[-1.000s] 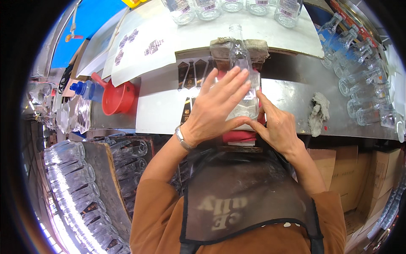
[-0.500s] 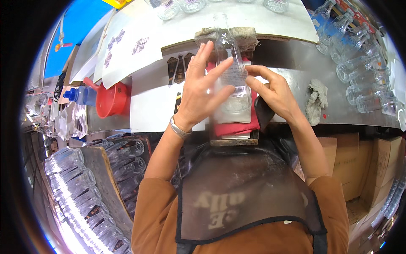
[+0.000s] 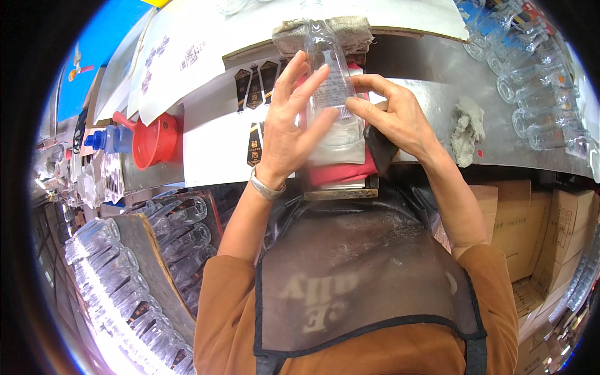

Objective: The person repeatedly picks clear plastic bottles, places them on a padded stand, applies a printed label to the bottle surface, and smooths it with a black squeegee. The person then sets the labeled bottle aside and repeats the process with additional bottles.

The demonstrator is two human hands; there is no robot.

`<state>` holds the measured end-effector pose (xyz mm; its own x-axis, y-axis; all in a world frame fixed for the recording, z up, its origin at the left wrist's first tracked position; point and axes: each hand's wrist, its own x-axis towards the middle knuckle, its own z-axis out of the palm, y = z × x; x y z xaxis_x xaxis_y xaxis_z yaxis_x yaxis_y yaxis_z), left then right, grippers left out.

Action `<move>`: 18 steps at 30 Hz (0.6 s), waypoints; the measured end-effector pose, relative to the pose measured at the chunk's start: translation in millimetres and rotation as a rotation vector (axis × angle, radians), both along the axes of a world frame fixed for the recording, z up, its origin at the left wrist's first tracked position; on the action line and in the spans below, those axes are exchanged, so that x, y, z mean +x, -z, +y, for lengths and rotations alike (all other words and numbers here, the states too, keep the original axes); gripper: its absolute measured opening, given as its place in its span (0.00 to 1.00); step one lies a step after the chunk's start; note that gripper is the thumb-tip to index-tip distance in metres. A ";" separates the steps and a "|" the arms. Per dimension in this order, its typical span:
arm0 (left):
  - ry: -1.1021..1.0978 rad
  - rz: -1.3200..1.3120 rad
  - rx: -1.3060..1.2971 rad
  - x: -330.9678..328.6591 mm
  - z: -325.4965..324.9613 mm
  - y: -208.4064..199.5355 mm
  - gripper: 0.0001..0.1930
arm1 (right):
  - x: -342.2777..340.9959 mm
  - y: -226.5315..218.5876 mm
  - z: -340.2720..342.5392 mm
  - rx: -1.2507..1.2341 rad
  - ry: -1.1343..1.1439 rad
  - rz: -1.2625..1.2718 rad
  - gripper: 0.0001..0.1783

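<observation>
Clear glass is lying propped: the bottle is resting base toward the counter's near edge, neck on rolled cloth, presumably against rolling; I'm remotely holding my left hand's fingers apart, my right hand's parted thumb and forefinger are meeting its label, baring more print than a second ago

This looks like a workshop — clear glass bottles lie in close rows at the right end of a metal workbench, and more are stacked beside a board at lower left. Dark printed labels sit in lines, cardboard boxes stand below — and a dark apron is worn.
</observation>
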<state>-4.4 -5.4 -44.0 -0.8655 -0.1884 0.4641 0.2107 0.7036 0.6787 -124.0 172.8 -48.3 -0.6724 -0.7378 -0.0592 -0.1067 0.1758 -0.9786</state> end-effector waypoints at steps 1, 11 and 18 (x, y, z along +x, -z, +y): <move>0.001 -0.001 0.006 0.0 0.3 0.2 0.31 | 0.0 0.4 -0.2 -0.007 0.001 0.011 0.28; 0.003 -0.008 0.033 -0.6 0.2 1.4 0.31 | -3.2 -1.4 1.8 -0.007 0.003 -0.026 0.21; -0.002 -0.017 0.054 0.8 -0.7 1.8 0.31 | -30.5 21.9 19.7 -0.373 0.197 -0.579 0.17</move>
<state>-3.6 -6.0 -45.8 -0.8727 -0.2142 0.4388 0.1979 0.6663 0.7189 -154.6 192.5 -70.1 -0.7321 -0.6465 -0.2146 0.4476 -0.2192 -0.8669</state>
